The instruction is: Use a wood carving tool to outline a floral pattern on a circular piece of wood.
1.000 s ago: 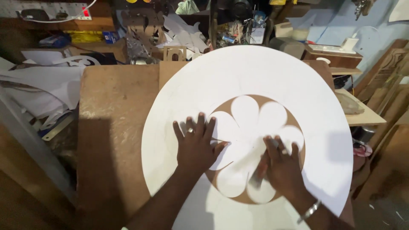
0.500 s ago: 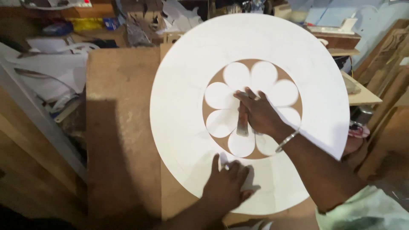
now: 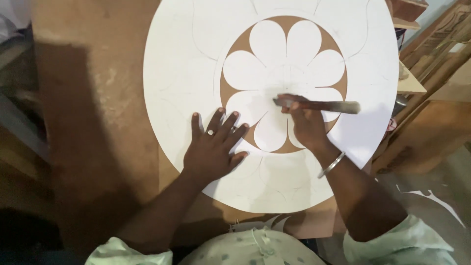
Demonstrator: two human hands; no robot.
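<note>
A large white round board [image 3: 196, 54] lies flat on a brown workbench [image 3: 88, 98]. At its middle a white flower shape [image 3: 283, 59] with rounded petals sits inside a brown circular cut-out. My left hand [image 3: 213, 147] lies flat with fingers spread on the board's lower left part, a ring on one finger. My right hand [image 3: 306, 125] grips a long thin tool [image 3: 319, 105], held level over the flower's lower petals; its left tip meets the flower near the centre. A metal bangle circles my right wrist.
Faint pencil curves mark the white board around the cut-out. Wooden boards and panels [image 3: 436, 64] lean at the right. The bench's left side lies partly in shadow. My pale green spotted shirt [image 3: 260, 248] fills the bottom edge.
The view has moved closer over the board. My left hand has shifted from the board's lower edge up to beside the cut-out. My right hand now holds a long tool over the flower.
</note>
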